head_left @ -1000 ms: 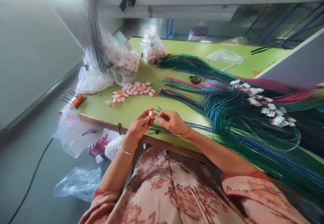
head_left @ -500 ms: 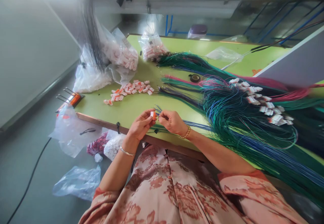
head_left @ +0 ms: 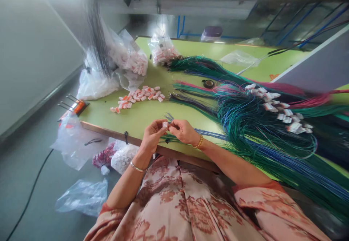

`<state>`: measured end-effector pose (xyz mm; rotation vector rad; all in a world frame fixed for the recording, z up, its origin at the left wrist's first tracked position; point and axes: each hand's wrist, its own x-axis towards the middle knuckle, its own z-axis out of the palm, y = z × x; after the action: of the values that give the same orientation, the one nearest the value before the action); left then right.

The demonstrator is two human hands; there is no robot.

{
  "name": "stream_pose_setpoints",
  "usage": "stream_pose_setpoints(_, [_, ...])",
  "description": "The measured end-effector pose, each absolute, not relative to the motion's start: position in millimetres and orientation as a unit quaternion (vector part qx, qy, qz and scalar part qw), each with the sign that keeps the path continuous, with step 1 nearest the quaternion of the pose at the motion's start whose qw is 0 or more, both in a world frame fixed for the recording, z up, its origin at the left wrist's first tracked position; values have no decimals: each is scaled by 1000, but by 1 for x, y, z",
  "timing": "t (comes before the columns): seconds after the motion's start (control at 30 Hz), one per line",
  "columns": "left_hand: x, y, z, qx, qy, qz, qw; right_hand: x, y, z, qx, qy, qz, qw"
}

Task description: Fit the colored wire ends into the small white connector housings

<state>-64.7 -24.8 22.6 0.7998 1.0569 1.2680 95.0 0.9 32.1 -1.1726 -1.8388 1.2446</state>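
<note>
Near the table's front edge, my left hand [head_left: 151, 135] pinches a small white plastic connector [head_left: 165, 124] between thumb and fingers. Its white face is turned up toward me. From the other side, my right hand [head_left: 184, 132] has its thumb and forefinger pressed together right at the connector; whatever they grip is too small to make out. Blue wires [head_left: 209, 133] lie just behind and to the right of my hands, their tips showing past my fingers. Beyond my left hand, a loose pile of white-and-orange connectors [head_left: 140, 95] is spread on the green tabletop [head_left: 131, 119].
Bundles of green wires [head_left: 240, 112] cover the table's right side, with finished-looking white connectors [head_left: 268, 96] on some ends. A black tape roll [head_left: 208, 84] lies behind. Bags of connectors [head_left: 133, 61] stand back left. An orange pronged holder [head_left: 79, 106] sits at the left corner.
The connector has turned in my left fingers, from showing orange to showing its white face. My right fingertips have come in closer, up against it.
</note>
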Motion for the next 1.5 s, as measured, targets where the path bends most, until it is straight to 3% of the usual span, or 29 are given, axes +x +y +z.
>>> stream_pose_setpoints(0.4, [-60,-31,24,351,501,551,568,90,-8,26,-436,-781,334,297])
stream_pose_setpoints(0.73, [-70,-34,21,348,499,509,609,117,15,32,-420,-799,350,249])
stream_pose_setpoints(0.8, [-74,-33,19,341,498,512,611,125,30,32,-487,-789,306,215])
stream_pose_setpoints(0.97, [-78,-32,16,335,504,504,616,123,45,26,-560,-800,211,39])
stream_pose_setpoints(1.07, [-78,-31,16,333,507,505,615,118,41,24,-560,-809,176,9])
stream_pose_setpoints(1.3, [-78,-31,15,323,498,504,627,123,34,25,-557,-816,151,36])
stream_pose_setpoints(1.5, [-76,-32,15,298,458,510,664,111,40,25,-516,-789,277,187])
